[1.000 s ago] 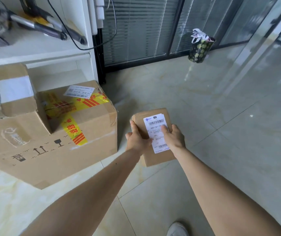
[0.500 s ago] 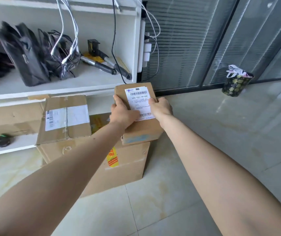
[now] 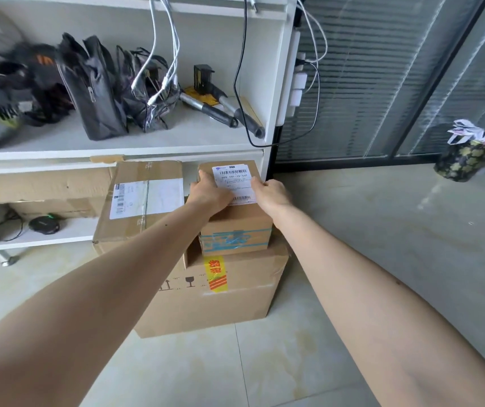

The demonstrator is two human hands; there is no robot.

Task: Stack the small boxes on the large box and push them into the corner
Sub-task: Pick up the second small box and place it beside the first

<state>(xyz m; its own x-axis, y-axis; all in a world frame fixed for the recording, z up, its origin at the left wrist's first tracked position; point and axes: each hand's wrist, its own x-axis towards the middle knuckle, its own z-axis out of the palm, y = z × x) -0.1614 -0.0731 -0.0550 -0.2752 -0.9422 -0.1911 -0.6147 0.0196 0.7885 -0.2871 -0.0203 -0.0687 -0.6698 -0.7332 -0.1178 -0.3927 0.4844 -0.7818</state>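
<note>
A large cardboard box [image 3: 235, 295] with yellow and red tape stands on the floor in front of a white shelf unit. On its left half sits a medium box [image 3: 144, 195] with a white label. On its right half rests a small box [image 3: 236, 230] with blue tape and a barcode label on top. My left hand [image 3: 210, 195] grips the small box's left top edge and my right hand [image 3: 272, 195] grips its right top edge.
The white shelf unit [image 3: 123, 148] behind holds black bags, cables and tools. Flattened cardboard [image 3: 41, 186] and a black puck lie on its lower shelf. A glass partition with blinds is at the right. A dark floral bin [image 3: 467, 160] stands on the tiled floor.
I lifted the small box from the floor and carried it left and up. It now sits on the large box's right half, beside the medium box.
</note>
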